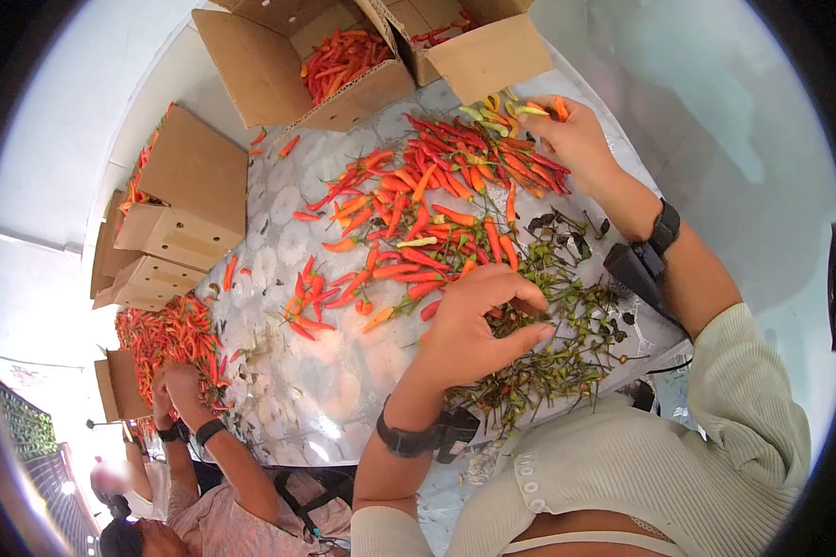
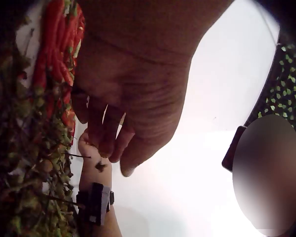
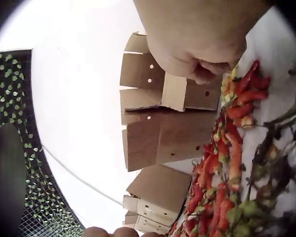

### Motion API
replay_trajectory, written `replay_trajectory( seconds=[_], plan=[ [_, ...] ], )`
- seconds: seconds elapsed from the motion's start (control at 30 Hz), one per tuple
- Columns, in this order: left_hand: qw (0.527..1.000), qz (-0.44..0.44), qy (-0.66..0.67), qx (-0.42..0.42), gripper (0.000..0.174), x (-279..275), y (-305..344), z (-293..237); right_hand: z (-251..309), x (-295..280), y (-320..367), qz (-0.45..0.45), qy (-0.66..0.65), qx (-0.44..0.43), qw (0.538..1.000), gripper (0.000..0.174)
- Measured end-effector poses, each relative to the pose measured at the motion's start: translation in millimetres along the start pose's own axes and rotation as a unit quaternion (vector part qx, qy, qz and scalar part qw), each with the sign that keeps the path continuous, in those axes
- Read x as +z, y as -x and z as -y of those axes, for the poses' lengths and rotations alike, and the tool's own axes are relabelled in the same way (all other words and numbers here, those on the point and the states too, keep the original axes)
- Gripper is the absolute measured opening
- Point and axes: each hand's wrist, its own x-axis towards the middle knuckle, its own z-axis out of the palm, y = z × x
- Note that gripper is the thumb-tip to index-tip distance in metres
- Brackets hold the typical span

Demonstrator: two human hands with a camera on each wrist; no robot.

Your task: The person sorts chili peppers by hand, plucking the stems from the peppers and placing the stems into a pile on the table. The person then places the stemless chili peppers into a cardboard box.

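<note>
Seemingly a produce-packing workspace, with open brown cardboard boxes (image 1: 193, 176) and slender red-orange chillies (image 1: 398, 270) on a whitish table (image 1: 316, 395)

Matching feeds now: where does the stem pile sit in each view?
Head: stem pile right of centre, low, around the left hand.
Left wrist: stem pile along the left edge, mostly the lower half.
Right wrist: stem pile in the lower right corner.
Shared landmark: the red chillies beside it.
</note>
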Motion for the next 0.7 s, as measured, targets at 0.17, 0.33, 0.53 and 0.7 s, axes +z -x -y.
replay_trajectory(
  seconds=[0.17, 0.33, 0.53, 0.7],
  plan=[
    [0.985, -0.172, 0.0, 0.018, 0.013, -4.3, 0.8, 19.2, -16.6, -9.5, -13.3, 0.013, -0.044, 0.016, 0.999, 0.029],
    [0.92, -0.385, 0.044, -0.048, 0.014, -27.0, 3.1, 34.8, 6.2, 14.8, 20.2, 0.089, 0.036, -0.009, 0.995, 0.019],
    [0.904, -0.419, -0.009, -0.079, 0.013, -33.0, 2.9, 47.0, -10.8, 36.1, 52.4, 0.207, 0.368, -0.28, 0.862, 0.023],
    [0.928, -0.364, -0.002, -0.078, 0.014, -20.8, 0.2, 52.3, -9.2, 35.5, 53.0, 0.251, 0.443, -0.269, 0.818, 0.025]
  ],
)
